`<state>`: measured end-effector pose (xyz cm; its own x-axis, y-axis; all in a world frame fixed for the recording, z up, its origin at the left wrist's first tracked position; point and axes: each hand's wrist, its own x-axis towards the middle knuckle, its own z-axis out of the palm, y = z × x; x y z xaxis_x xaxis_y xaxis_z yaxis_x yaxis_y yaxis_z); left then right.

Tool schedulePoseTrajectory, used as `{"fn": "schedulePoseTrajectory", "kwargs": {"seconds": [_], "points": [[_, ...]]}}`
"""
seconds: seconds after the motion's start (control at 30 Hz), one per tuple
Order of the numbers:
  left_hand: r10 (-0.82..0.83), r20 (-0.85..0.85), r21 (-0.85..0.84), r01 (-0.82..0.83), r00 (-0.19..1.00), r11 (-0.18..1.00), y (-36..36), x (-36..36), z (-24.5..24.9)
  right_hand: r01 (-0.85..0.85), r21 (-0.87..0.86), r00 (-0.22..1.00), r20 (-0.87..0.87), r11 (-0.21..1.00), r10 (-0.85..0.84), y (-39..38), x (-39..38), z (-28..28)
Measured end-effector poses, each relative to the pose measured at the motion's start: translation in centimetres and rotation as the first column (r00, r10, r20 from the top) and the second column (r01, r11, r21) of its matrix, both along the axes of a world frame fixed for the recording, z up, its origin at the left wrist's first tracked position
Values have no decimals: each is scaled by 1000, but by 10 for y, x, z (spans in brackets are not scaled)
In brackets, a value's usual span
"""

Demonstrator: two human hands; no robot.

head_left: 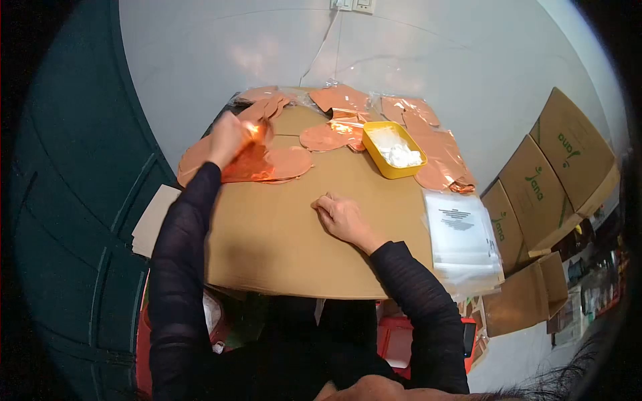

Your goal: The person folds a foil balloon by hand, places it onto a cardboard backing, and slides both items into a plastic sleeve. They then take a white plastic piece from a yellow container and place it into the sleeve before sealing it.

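Observation:
My left hand (227, 139) is closed on a shiny copper-coloured foil balloon (253, 157), flat and partly smeared by motion. Beneath and beside it lie more flat copper foil pieces (291, 162) at the left of the cardboard tabletop (281, 234). My right hand (342, 216) rests on the cardboard near the middle, its fingers curled in, with nothing visible in them. Beyond that hand stands a yellow tub (394, 172) with white material (401, 155) inside. Clear printed plastic bags (461, 230) lie in a stack to the right.
More copper foil pieces (340, 99) line the back of the table, by the white wall (281, 47). Another foil stack (438, 157) lies at the right, beyond the bags. Cardboard boxes (535, 180) stand right of the table. A dark green panel (73, 200) is at the left.

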<state>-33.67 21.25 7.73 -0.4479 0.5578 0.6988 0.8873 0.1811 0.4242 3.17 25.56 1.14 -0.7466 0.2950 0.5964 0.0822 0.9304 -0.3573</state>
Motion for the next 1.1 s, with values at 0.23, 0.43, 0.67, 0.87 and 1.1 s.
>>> {"fn": "schedulePoseTrajectory", "kwargs": {"seconds": [0.23,0.43,0.67,0.87,1.1], "points": [[-47,-67,354,68,997,933,-32,67,94,3,-188,997,-75,982,-17,0,1,5],[-383,-369,156,463,847,873,-68,148,28,154,-415,925,-259,897,-279,6,4,19],[-660,-304,-115,661,687,742,-97,200,-4,-22,281,993,-106,960,54,-39,17,57],[-856,123,-354,828,502,434,-127,210,7,-221,119,934,312,968,175,-53,29,23],[-411,-88,-491,320,907,810,-93,131,1,-162,320,928,371,933,34,-119,64,38]]}}
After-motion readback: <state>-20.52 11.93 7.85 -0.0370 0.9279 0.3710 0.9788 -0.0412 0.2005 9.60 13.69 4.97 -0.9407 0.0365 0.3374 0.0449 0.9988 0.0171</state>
